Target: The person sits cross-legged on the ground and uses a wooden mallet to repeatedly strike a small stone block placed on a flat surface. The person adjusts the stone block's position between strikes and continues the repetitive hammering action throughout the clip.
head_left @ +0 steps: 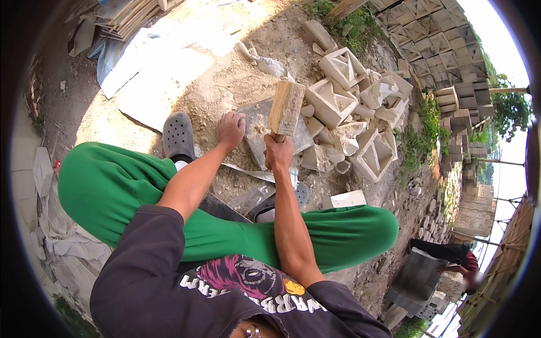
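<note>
1. Gripping a wooden mallet (286, 107) by its handle, the right hand (278, 151) holds its blocky head upright, just above the grey slab (256, 121).
2. The left hand (231, 128) lies flat on that slab, nearer it.
3. Broken hollow blocks (360, 112) sit beyond; no containers show.

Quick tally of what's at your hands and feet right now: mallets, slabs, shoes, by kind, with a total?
Wooden mallet, in the right hand: 1
Flat grey slab, under the left hand: 1
Grey clogs, one by the left knee, one partly hidden under the right forearm: 2
Total: 4
</note>
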`<state>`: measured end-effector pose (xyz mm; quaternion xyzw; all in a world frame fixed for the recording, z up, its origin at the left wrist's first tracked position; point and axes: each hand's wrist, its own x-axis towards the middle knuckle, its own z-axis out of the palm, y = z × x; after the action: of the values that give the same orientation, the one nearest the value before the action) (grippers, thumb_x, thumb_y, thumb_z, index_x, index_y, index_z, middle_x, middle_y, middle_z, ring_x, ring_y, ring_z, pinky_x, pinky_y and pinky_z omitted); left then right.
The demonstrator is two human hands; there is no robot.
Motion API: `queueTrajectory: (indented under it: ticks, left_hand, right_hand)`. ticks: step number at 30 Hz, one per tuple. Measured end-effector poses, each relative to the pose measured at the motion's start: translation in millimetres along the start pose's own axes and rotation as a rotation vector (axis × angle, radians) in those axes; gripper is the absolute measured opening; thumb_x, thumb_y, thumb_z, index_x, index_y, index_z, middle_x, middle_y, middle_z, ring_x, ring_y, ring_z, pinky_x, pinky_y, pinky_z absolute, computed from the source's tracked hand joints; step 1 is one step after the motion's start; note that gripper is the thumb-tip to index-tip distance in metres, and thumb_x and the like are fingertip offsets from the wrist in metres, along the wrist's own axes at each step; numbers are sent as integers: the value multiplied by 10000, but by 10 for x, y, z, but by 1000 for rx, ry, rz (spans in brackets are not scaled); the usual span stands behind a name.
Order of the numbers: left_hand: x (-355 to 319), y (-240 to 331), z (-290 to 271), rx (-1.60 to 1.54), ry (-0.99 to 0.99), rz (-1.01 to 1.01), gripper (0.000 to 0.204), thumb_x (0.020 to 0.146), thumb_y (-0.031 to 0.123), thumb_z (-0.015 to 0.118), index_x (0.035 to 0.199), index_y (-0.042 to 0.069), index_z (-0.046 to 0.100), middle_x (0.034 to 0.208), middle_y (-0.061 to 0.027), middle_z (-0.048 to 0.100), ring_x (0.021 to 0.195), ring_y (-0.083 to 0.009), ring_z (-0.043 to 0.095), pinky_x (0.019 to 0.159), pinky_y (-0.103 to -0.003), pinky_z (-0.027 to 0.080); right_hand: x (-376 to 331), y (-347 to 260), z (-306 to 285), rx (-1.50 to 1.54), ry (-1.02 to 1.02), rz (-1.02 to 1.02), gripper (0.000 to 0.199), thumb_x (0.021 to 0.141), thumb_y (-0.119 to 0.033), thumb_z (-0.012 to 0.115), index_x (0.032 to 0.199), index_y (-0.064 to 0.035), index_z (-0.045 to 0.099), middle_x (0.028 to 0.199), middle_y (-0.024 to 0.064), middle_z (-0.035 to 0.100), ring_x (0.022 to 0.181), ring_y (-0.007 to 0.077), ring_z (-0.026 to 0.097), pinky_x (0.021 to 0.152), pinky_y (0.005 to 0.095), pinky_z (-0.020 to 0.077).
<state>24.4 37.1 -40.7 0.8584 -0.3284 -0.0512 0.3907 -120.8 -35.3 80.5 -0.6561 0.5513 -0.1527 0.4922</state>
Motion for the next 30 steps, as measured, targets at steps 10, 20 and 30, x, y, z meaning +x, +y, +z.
queueTrajectory:
  ticks: [10, 20, 30]
  left_hand:
    - [-70, 162, -36, 86, -145, 211, 203, 833, 295, 732, 993, 176, 768, 1030, -12, 653, 1062, -233, 581, 940, -409, 434]
    - [-72, 233, 80, 102, -113, 192, 145, 854, 254, 705, 960, 171, 758, 1005, -14, 658, 1045, -245, 582, 918, -418, 433]
    - [-33, -31, 73, 36, 94, 48, 118, 927, 212, 575, 937, 120, 649, 976, -56, 653, 996, -285, 590, 913, -433, 435]
  right_hand:
    - [183, 517, 19, -249, -168, 230, 497, 723, -365, 734, 1022, 32, 729, 882, 246, 729, 851, 369, 726, 764, 437, 555]
    - [48, 359, 60, -317, -50, 80, 405, 731, -300, 726, 938, 47, 708, 788, 188, 704, 729, 288, 716, 676, 406, 551]
    - [46, 122, -17, -143, -32, 117, 422, 733, -325, 720, 933, 47, 714, 825, 225, 723, 797, 336, 730, 744, 442, 548]
